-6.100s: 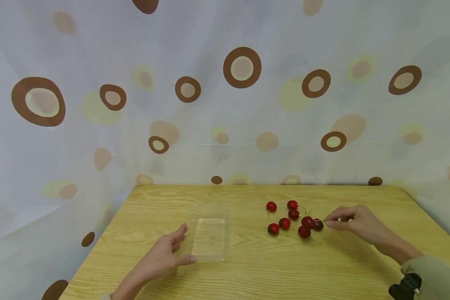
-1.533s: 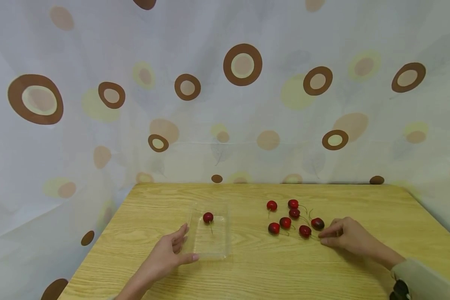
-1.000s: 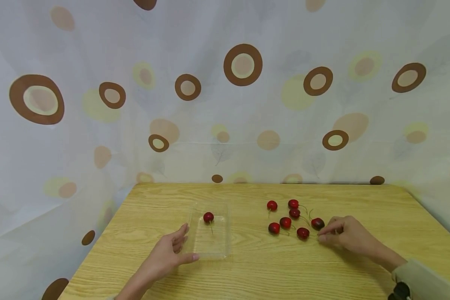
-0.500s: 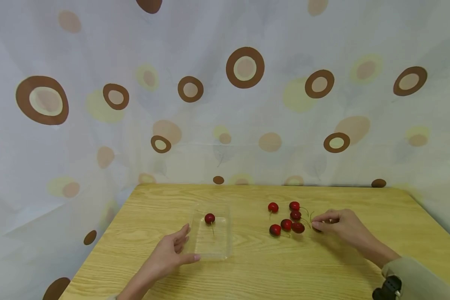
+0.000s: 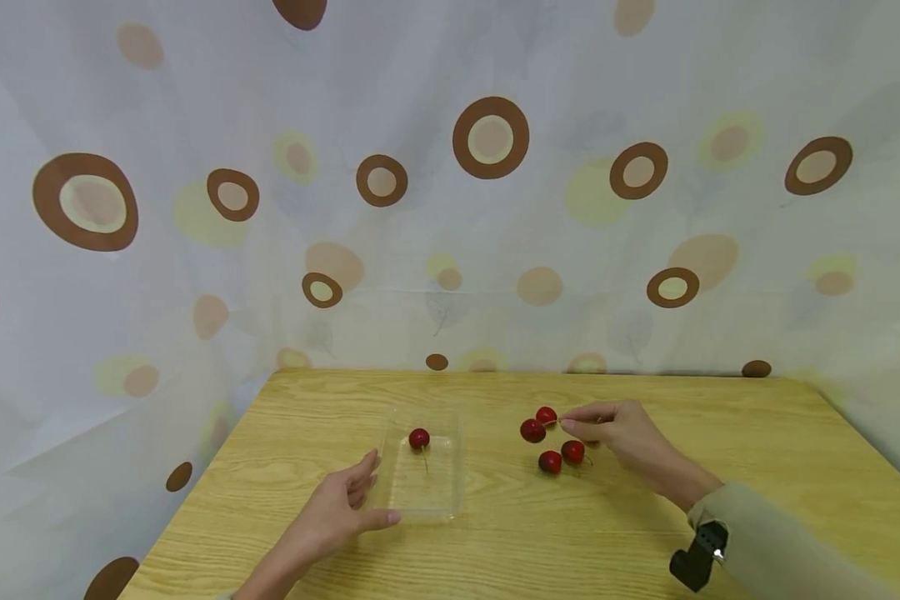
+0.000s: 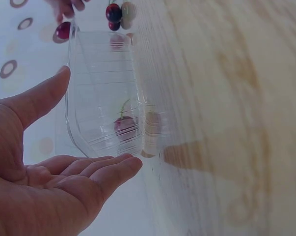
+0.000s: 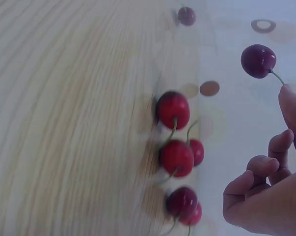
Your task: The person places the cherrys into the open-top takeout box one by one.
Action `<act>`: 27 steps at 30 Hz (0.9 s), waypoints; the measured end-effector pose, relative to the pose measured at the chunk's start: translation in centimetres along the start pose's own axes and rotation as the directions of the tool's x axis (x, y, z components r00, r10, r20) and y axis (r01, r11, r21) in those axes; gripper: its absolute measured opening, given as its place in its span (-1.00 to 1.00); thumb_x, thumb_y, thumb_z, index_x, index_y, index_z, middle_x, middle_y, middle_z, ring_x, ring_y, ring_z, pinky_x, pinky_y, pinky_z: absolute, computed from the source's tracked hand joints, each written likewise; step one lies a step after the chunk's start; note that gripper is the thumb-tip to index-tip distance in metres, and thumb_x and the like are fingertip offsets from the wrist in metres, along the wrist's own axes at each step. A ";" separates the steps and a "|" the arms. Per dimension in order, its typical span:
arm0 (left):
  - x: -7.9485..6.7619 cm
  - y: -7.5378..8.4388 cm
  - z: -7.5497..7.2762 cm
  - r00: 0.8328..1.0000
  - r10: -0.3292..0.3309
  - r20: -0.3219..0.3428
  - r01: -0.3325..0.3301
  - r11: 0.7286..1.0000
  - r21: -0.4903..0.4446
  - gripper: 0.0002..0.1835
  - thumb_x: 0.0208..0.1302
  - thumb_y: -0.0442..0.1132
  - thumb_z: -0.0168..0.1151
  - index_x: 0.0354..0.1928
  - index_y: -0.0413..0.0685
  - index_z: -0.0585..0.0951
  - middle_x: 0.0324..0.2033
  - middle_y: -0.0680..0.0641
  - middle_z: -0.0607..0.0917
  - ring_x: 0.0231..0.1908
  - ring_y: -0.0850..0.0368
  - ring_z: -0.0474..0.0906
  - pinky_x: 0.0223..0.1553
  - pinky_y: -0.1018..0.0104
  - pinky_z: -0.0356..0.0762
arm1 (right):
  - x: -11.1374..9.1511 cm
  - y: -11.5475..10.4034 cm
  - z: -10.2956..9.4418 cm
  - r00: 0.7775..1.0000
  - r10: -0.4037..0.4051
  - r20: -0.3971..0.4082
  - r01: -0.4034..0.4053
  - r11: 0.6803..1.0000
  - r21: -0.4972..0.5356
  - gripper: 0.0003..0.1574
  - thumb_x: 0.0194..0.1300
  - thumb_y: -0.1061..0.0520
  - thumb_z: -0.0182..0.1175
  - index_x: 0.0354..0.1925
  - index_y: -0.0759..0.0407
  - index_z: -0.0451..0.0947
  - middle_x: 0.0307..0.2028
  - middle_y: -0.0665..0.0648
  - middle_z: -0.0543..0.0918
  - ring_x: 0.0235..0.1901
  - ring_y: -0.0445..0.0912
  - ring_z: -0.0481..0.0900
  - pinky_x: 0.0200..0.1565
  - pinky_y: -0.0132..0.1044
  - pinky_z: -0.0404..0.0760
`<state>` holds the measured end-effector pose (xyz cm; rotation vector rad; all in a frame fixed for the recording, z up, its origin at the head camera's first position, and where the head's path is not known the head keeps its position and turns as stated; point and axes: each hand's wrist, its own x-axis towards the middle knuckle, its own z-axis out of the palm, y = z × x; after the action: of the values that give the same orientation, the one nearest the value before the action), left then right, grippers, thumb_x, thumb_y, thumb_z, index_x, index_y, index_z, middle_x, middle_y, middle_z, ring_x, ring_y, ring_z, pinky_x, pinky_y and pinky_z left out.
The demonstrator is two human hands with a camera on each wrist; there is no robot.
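My right hand pinches a dark red cherry by its stem, holding it above the table left of the loose cherries. In the right wrist view that held cherry hangs off the fingertips. My left hand rests at the left side of a clear plastic box, its fingers and thumb spread and fairly straight. Whether they touch the box wall is hard to tell. Inside the box lies one cherry with its stem toward me.
Several loose cherries lie on the wood-grain table, some hidden behind my right hand in the head view. In the right wrist view a red cherry lies nearest the box side. A patterned curtain stands behind the table.
My right hand has lifted a cherry by its stem from the group's right side and carried it left. Earlier, another cherry went into the box. My left hand has stayed in place.
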<state>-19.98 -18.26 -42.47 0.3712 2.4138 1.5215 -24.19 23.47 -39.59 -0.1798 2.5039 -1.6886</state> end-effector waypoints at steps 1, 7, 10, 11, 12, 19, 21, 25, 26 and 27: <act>0.0 0.0 0.0 1.000 0.000 0.000 0.000 1.000 0.002 0.08 0.29 -0.18 0.56 0.60 -0.45 0.06 0.55 -0.44 0.15 0.47 -0.46 0.20 0.36 -0.20 0.42 | 0.2 -0.2 0.5 1.000 -0.012 0.007 0.012 1.000 0.010 -0.52 0.48 -0.01 0.37 0.14 0.33 0.73 0.17 0.24 0.70 0.17 0.14 0.61 0.27 0.21 0.53; 0.0 -0.2 -0.1 1.000 0.002 -0.002 -0.002 1.000 0.006 0.09 0.29 -0.17 0.56 0.61 -0.44 0.06 0.55 -0.44 0.15 0.47 -0.46 0.20 0.35 -0.19 0.43 | 1.6 -1.6 3.4 0.999 -0.029 0.021 0.027 0.998 0.063 -0.57 0.47 0.03 0.38 0.12 0.32 0.74 0.17 0.25 0.69 0.22 0.19 0.59 0.35 0.26 0.46; 0.0 -0.3 -0.1 1.000 0.003 -0.004 -0.003 1.000 0.007 0.09 0.29 -0.16 0.57 0.61 -0.43 0.07 0.55 -0.44 0.15 0.47 -0.46 0.20 0.34 -0.19 0.44 | 2.4 -2.1 4.6 1.000 -0.024 0.017 0.023 0.998 0.062 -0.61 0.47 0.03 0.38 0.10 0.27 0.76 0.21 0.26 0.68 0.08 0.17 0.63 0.29 0.24 0.50; 0.1 -0.3 -0.1 1.000 0.003 -0.003 -0.003 1.000 0.007 0.09 0.29 -0.16 0.57 0.61 -0.42 0.07 0.55 -0.44 0.15 0.47 -0.46 0.20 0.34 -0.19 0.44 | 2.7 -2.3 5.0 1.000 -0.021 0.016 0.020 0.997 0.068 -0.62 0.47 0.03 0.39 0.09 0.26 0.77 0.21 0.26 0.68 -0.12 0.17 0.63 0.14 0.19 0.58; 0.1 -0.2 -0.1 1.000 0.001 -0.003 -0.001 1.000 0.007 0.09 0.29 -0.16 0.57 0.61 -0.42 0.07 0.55 -0.44 0.15 0.47 -0.45 0.21 0.34 -0.19 0.45 | 3.0 -2.4 5.5 1.000 -0.019 0.011 0.018 0.998 0.064 -0.63 0.46 0.03 0.39 0.08 0.24 0.78 0.21 0.25 0.68 -0.11 0.17 0.63 0.14 0.20 0.58; 0.1 -0.2 -0.1 1.000 -0.013 -0.007 0.013 1.000 0.000 0.09 0.28 -0.18 0.57 0.62 -0.40 0.08 0.55 -0.42 0.16 0.47 -0.44 0.21 0.35 -0.18 0.44 | 4.8 -3.4 8.6 1.000 0.004 0.003 -0.005 0.995 0.100 -0.67 0.44 0.04 0.41 0.03 0.23 0.81 0.18 0.17 0.71 0.32 0.22 0.49 0.42 0.34 0.30; 0.1 -0.2 -0.1 1.000 -0.013 -0.006 0.013 1.000 0.002 0.09 0.28 -0.17 0.57 0.62 -0.39 0.08 0.55 -0.42 0.16 0.47 -0.44 0.22 0.35 -0.19 0.44 | 5.3 -3.6 9.4 1.000 -0.004 0.005 0.003 0.995 0.104 -0.70 0.44 0.06 0.41 0.01 0.23 0.81 0.14 0.15 0.73 0.30 0.21 0.51 0.42 0.34 0.31; 0.1 -0.2 -0.1 1.000 -0.006 -0.003 0.006 1.000 -0.001 0.08 0.29 -0.17 0.57 0.62 -0.41 0.07 0.55 -0.44 0.17 0.47 -0.46 0.21 0.35 -0.21 0.43 | 6.0 -4.2 10.9 1.000 -0.013 0.005 0.012 0.995 0.103 -0.72 0.41 0.07 0.44 -0.04 0.23 0.83 0.11 0.14 0.74 0.25 0.18 0.55 0.38 0.32 0.37; 0.1 -0.3 -0.1 1.000 -0.002 -0.004 0.002 1.000 -0.001 0.08 0.29 -0.17 0.56 0.61 -0.42 0.07 0.55 -0.44 0.17 0.47 -0.46 0.21 0.35 -0.21 0.42 | 6.1 -4.4 11.2 1.000 -0.016 0.004 0.016 0.995 0.101 -0.72 0.41 0.07 0.44 -0.04 0.23 0.83 0.11 0.14 0.74 0.23 0.17 0.56 0.36 0.31 0.39; 0.1 -0.3 -0.1 1.000 0.003 -0.005 -0.003 1.000 -0.002 0.08 0.29 -0.18 0.56 0.61 -0.43 0.07 0.54 -0.45 0.17 0.46 -0.47 0.21 0.35 -0.22 0.42 | 6.3 -4.5 11.5 1.000 -0.024 0.005 0.023 0.995 0.095 -0.73 0.40 0.08 0.45 -0.05 0.23 0.84 0.11 0.15 0.74 0.20 0.17 0.57 0.33 0.29 0.43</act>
<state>-20.08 -18.41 -42.68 0.3709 2.4164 1.5278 -28.39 10.23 -39.92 -0.2059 2.4202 -1.8080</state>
